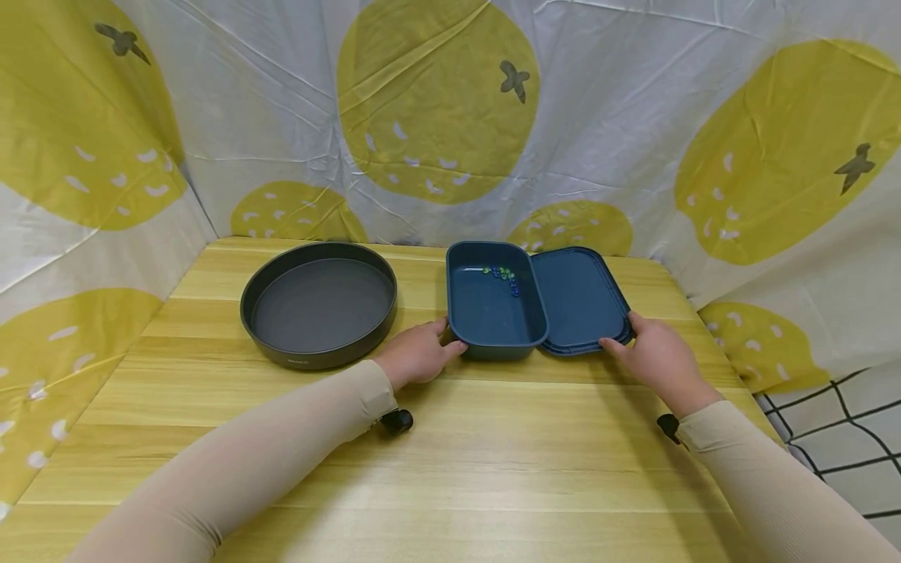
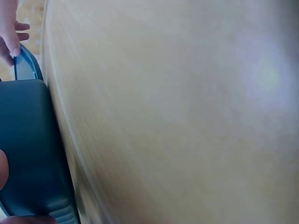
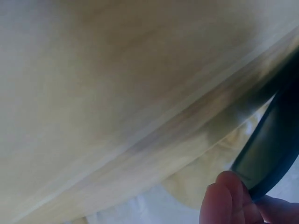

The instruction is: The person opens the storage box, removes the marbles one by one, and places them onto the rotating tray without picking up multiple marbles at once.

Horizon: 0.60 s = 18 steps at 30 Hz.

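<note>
A deep blue rectangular container (image 1: pixel 498 352) stands on the table, with several small green and blue glass beads (image 1: pixel 515 288) on its floor toward the back right. My left hand (image 1: pixel 417 353) grips its front left corner, thumb on the front wall and fingers along the left side. To the right, my right hand (image 1: pixel 658 358) pinches the front right corner of the flat blue lid (image 1: pixel 577 301). The lid is tilted, its held side raised off the table and its left edge against the container. In the right wrist view, fingertips (image 3: pixel 226 191) show at the lid's edge.
A round dark grey pan (image 1: pixel 324 305) sits on the wooden table (image 1: pixel 493 469), left of the container and close to my left forearm. Behind the table hangs a white cloth (image 1: pixel 598 117) with yellow fruit prints. Black grid lines mark a pale cloth at the lower right.
</note>
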Available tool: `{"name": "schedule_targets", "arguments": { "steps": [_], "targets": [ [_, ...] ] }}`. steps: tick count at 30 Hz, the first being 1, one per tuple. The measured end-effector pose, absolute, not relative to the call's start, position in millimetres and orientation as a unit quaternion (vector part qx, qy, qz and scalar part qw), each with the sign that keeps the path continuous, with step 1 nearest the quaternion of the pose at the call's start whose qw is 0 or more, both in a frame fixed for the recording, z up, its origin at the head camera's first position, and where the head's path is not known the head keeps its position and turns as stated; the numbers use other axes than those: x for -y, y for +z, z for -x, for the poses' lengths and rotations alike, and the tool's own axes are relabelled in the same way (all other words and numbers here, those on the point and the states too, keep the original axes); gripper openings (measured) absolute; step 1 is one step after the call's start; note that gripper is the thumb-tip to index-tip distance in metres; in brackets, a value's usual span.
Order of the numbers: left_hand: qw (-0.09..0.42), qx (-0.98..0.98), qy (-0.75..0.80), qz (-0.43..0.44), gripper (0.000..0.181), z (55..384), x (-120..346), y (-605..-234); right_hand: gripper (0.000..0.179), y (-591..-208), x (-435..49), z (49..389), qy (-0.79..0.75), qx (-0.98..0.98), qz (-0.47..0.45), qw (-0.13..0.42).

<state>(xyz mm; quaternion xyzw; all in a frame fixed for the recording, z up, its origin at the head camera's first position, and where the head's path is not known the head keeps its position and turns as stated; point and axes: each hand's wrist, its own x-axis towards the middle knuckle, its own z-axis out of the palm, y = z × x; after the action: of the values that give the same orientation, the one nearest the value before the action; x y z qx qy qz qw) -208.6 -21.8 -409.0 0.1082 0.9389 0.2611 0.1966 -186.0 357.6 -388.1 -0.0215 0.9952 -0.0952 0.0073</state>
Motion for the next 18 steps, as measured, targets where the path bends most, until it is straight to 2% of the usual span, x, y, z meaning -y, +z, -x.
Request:
{"name": "schedule_targets", "arguments": {
  "steps": [11, 18],
  "targets": [
    [0.198, -0.938, 0.263, -0.11, 0.079, 209.6, 23.1, -409.7, 0.087, -393.9, -363.1, 188.5, -0.089, -0.994, 0.01, 0.061],
    [0.206, -0.937, 0.262, -0.106, 0.081, 207.3, 23.4, -406.7, 0.087, -391.3, -361.4, 187.1, -0.099, -0.993, 0.012, 0.069]
  ]
}}
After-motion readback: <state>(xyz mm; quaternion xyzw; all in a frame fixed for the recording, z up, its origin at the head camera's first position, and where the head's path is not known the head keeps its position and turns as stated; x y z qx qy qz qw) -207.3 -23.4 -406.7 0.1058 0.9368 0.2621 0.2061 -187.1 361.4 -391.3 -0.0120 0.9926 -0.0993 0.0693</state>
